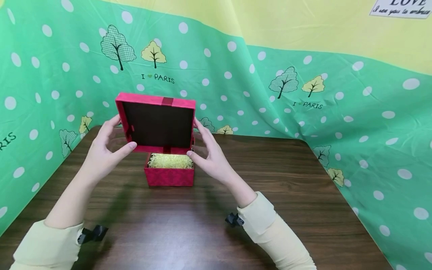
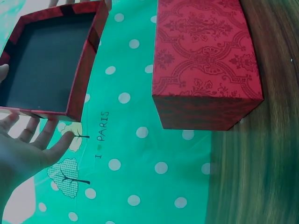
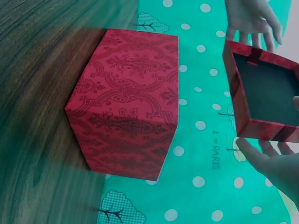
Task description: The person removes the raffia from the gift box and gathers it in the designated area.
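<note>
Gripping 2 opposite sides with our left hand [image 1: 102, 153] and right hand [image 1: 212, 154], we hold the red lid [image 1: 160, 123] between them, tilted above the open box [image 1: 170, 177] on the table [image 1: 266, 176].

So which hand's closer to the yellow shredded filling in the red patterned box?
Right. The right hand is near the filling, at its right end; the left hand is farther, off to its left.
</note>
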{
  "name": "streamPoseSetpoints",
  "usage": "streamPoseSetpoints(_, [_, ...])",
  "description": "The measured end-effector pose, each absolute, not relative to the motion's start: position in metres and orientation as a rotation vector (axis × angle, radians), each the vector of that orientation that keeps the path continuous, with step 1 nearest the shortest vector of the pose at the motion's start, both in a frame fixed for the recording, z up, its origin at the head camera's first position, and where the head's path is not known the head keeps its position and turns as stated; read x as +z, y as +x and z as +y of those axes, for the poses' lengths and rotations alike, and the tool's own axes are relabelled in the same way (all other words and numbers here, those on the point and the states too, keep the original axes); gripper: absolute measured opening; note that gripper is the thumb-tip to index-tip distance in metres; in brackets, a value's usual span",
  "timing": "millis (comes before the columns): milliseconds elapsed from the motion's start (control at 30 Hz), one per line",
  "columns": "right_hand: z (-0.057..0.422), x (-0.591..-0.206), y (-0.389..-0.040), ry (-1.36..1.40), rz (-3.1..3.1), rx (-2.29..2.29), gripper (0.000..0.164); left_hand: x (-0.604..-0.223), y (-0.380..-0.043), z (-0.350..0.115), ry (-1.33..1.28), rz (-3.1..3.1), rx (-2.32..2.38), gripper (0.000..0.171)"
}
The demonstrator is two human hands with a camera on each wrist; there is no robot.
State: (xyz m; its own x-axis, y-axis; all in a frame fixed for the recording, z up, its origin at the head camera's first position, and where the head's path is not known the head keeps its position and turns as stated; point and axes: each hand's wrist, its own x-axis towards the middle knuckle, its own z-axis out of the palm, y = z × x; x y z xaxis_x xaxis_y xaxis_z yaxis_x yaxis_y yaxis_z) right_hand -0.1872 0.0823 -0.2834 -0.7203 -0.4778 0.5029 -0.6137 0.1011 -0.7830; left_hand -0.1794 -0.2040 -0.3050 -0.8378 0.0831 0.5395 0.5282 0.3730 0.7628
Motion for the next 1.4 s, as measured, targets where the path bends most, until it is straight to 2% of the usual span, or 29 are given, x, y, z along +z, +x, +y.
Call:
streamPoseSetpoints(267, [0.079, -0.286, -0.19, 1.068, -2.327, 1.717, 0.08, -0.307, -0.176, -0.214, -0.479, -2.299, -1.413, 0.075])
streamPoseSetpoints(533, [0.073, -0.317, -0.213, 1.096, -2.327, 1.652, 0.086, -0.31, -0.175, -0.229, -0.555, -2.341, -1.344, 0.072])
streamPoseSetpoints(933, [0.055, -0.332, -0.213, 1.036, -2.346, 1.663, 0.087, -0.316, -0.172, -0.25, -0.451, -2.502, -1.291, 0.067])
streamPoseSetpoints(1400, [0.033, -0.334, -0.205, 0.973, -2.404, 1.802, 0.085, -0.325, -0.17, -0.273, -0.52, -2.477, -1.398, 0.082])
